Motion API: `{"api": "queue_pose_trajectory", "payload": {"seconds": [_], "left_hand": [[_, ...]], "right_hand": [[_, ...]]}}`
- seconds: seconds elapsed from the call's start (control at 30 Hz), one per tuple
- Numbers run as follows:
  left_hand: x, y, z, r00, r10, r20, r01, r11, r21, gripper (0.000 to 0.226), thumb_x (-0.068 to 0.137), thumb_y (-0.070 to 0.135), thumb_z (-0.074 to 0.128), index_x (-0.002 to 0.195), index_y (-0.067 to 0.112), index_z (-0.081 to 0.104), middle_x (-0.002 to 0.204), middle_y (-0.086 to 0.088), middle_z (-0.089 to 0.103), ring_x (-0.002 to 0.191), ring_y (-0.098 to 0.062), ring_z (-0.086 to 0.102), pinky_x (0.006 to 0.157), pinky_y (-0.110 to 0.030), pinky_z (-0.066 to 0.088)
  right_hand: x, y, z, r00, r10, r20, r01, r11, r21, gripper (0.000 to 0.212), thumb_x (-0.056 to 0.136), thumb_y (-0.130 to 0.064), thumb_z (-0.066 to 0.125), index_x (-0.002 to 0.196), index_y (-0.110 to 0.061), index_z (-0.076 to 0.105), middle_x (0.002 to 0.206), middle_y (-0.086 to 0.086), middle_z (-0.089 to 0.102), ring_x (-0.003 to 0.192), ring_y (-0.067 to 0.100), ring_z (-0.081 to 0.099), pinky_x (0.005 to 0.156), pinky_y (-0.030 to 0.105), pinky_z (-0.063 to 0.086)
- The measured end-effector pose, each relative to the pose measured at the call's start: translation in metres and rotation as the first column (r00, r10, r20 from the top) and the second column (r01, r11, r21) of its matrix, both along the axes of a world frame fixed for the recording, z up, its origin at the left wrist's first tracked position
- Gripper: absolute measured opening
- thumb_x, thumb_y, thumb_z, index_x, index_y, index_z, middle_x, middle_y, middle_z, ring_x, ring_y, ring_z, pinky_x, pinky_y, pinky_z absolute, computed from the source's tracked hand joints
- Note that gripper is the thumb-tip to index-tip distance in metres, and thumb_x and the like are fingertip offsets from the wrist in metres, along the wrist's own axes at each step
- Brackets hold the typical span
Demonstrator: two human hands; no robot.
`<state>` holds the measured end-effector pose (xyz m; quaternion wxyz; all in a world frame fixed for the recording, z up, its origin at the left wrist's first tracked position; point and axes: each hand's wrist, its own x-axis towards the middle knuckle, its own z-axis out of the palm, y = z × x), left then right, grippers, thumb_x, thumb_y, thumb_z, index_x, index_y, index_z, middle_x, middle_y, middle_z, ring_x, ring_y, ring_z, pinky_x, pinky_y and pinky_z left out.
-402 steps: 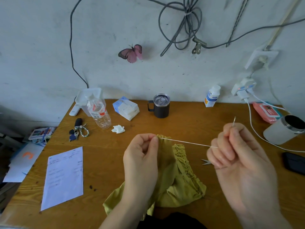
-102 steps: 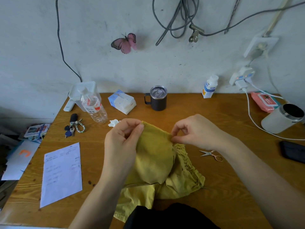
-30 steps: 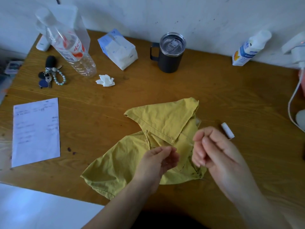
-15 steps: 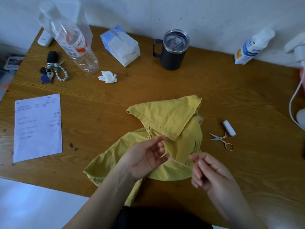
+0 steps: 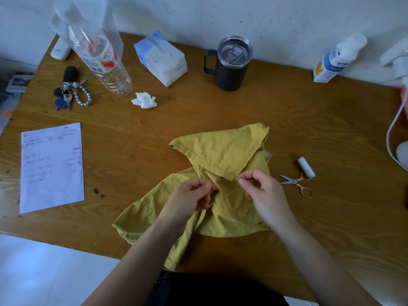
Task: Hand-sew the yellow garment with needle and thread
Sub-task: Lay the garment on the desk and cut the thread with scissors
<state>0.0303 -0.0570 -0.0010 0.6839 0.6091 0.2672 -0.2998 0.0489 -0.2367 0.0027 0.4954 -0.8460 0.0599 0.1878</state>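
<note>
The yellow garment (image 5: 223, 151) lies crumpled on the wooden table (image 5: 220, 107), one flap folded over toward the far side. Both hands hover just above its middle. My left hand (image 5: 192, 198) pinches a thin pale thread (image 5: 227, 191) between thumb and forefinger. My right hand (image 5: 261, 191) pinches the other end of the thread, fingers curled. The thread runs slack between the two hands. I cannot make out the needle. A white thread spool (image 5: 305, 167) and small scissors (image 5: 297, 184) lie on the table right of the garment.
A black lidded mug (image 5: 231, 65) stands at the back. Left of it are a tissue pack (image 5: 162, 57), a plastic bottle (image 5: 99, 49), a crumpled tissue (image 5: 144, 100) and keys (image 5: 68, 91). A paper sheet (image 5: 51, 166) lies at left, a white bottle (image 5: 335, 59) at back right.
The garment now lies on the table instead of being held up. In the last half second both hands rose toward the garment's fold, and the right hand came closer to the left.
</note>
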Motion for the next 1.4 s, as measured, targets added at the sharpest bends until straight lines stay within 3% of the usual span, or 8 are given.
{"api": "queue_pose_trajectory", "payload": {"seconds": [0.2, 0.33, 0.47, 0.6, 0.77, 0.97, 1.13, 1.4], "left_hand": [[0.004, 0.001, 0.008, 0.981, -0.163, 0.105, 0.161, 0.987, 0.020, 0.021, 0.096, 0.013, 0.052, 0.084, 0.012, 0.069, 0.058, 0.008, 0.054, 0.057, -0.004, 0.050, 0.066, -0.021, 0.044], [0.012, 0.003, 0.008, 0.980, -0.150, 0.130, 0.148, 0.989, 0.021, 0.020, 0.096, 0.011, 0.051, 0.085, 0.007, 0.068, 0.056, 0.008, 0.052, 0.052, -0.001, 0.048, 0.059, -0.016, 0.042], [0.019, 0.005, 0.000, 0.996, -0.044, 0.071, 0.047, 0.998, -0.036, 0.024, 0.096, 0.009, 0.051, 0.079, 0.011, 0.068, 0.055, 0.005, 0.050, 0.051, -0.007, 0.045, 0.060, -0.021, 0.043], [0.024, 0.005, -0.010, 0.995, 0.077, -0.060, -0.088, 0.976, -0.197, 0.025, 0.095, 0.007, 0.049, 0.077, 0.009, 0.066, 0.052, 0.002, 0.050, 0.048, -0.009, 0.046, 0.057, -0.024, 0.043], [0.029, -0.001, -0.016, 0.952, 0.162, -0.258, -0.252, 0.895, -0.367, 0.022, 0.095, 0.007, 0.047, 0.080, 0.005, 0.063, 0.053, 0.000, 0.046, 0.046, -0.010, 0.045, 0.057, -0.026, 0.044], [0.032, -0.004, -0.014, 0.864, 0.202, -0.462, -0.428, 0.779, -0.459, 0.009, 0.078, 0.010, 0.058, 0.074, 0.006, 0.064, 0.054, 0.001, 0.043, 0.045, -0.009, 0.041, 0.062, -0.025, 0.041], [0.034, -0.003, -0.017, 0.807, 0.253, -0.533, -0.525, 0.720, -0.453, 0.010, 0.078, 0.008, 0.057, 0.072, 0.005, 0.065, 0.054, 0.000, 0.043, 0.044, -0.010, 0.041, 0.062, -0.025, 0.039], [0.036, -0.002, -0.029, 0.790, 0.327, -0.519, -0.561, 0.727, -0.396, 0.024, 0.091, 0.010, 0.053, 0.074, 0.005, 0.069, 0.056, -0.001, 0.052, 0.046, -0.010, 0.050, 0.062, -0.026, 0.043]], "right_hand": [[0.019, 0.015, 0.003, 0.870, 0.395, 0.294, -0.272, 0.883, -0.383, 0.009, 0.090, -0.010, 0.058, 0.094, -0.009, 0.066, 0.092, 0.001, 0.061, 0.078, 0.008, 0.054, 0.067, 0.010, 0.040], [0.027, 0.017, 0.001, 0.805, 0.548, 0.228, -0.437, 0.807, -0.398, 0.018, 0.093, -0.007, 0.052, 0.102, -0.010, 0.067, 0.101, 0.001, 0.060, 0.087, 0.015, 0.059, 0.074, 0.030, 0.050], [0.029, 0.013, -0.004, 0.800, 0.567, 0.197, -0.494, 0.808, -0.321, 0.017, 0.092, -0.004, 0.052, 0.100, -0.010, 0.065, 0.095, -0.009, 0.052, 0.087, 0.008, 0.056, 0.076, 0.022, 0.048], [0.030, 0.009, -0.007, 0.852, 0.500, 0.155, -0.472, 0.862, -0.185, 0.011, 0.091, -0.007, 0.055, 0.093, -0.014, 0.064, 0.087, -0.019, 0.050, 0.080, -0.006, 0.051, 0.072, 0.006, 0.039], [0.029, 0.006, -0.009, 0.909, 0.402, 0.112, -0.397, 0.916, -0.064, 0.007, 0.086, -0.017, 0.065, 0.082, -0.019, 0.060, 0.081, -0.013, 0.057, 0.075, -0.001, 0.053, 0.065, 0.010, 0.039], [0.022, 0.006, -0.014, 1.000, 0.018, 0.017, -0.020, 0.980, 0.196, 0.009, 0.090, -0.014, 0.058, 0.088, -0.010, 0.066, 0.081, 0.000, 0.069, 0.066, 0.007, 0.066, 0.054, 0.018, 0.051], [0.021, 0.003, -0.015, 0.885, -0.301, -0.356, 0.458, 0.699, 0.549, 0.015, 0.098, -0.012, 0.041, 0.089, -0.006, 0.051, 0.078, 0.007, 0.073, 0.057, 0.015, 0.066, 0.047, 0.023, 0.052], [0.018, -0.007, -0.023, 0.928, -0.346, -0.139, 0.372, 0.877, 0.305, 0.016, 0.097, -0.015, 0.044, 0.085, -0.012, 0.054, 0.058, -0.004, 0.057, 0.050, 0.007, 0.051, 0.050, 0.025, 0.045]]}}
